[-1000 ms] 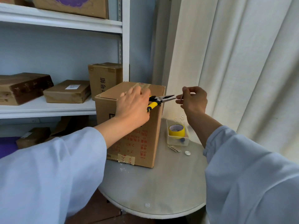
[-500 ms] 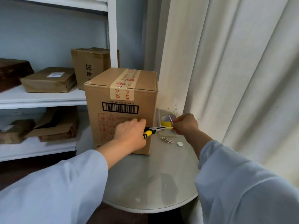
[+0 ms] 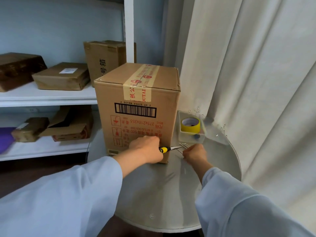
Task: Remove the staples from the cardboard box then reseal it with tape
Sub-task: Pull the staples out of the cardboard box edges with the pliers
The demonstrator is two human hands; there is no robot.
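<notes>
Left hand [image 3: 147,149]: fingers clenched round the yellow-and-black handle of the pliers [image 3: 169,148], knuckles against the lower front face of the cardboard box [image 3: 136,106].
Pliers: slim metal nose, tapering to a point, sticks out past the box's lower right corner toward the right hand.
Right hand [image 3: 194,153]: fingers curled in a loose fist low over the worktop [image 3: 153,194], just right of the box's lower right corner; a thin metal sliver shows at the fingers, but I cannot tell whether they pinch it.
Staples [image 3: 183,144]: a few thin straight metal pieces lying side by side on the worktop, just right of the box, touching or nearly touching the right hand's knuckles.
Cardboard box: upright brown corrugated carton, matte, with red print and a black barcode on the front; a tan printed tape strip runs over the top seam and down the front. It stands on the left part of the worktop.
Tape roll [image 3: 190,126]: glossy yellow ring lying flat inside a clear plastic tray [image 3: 192,140], right of the box and close to its side.
Worktop: round, pale grey, smooth with faint scuffs; bare surface in front of the box, out to the curved near edge.
Curtain [image 3: 248,82]: pale, soft folds, hanging right of the box and crowding the worktop's far right rim.
Shelves [image 3: 47,98]: white boards left of the box, carrying brown parcels.
</notes>
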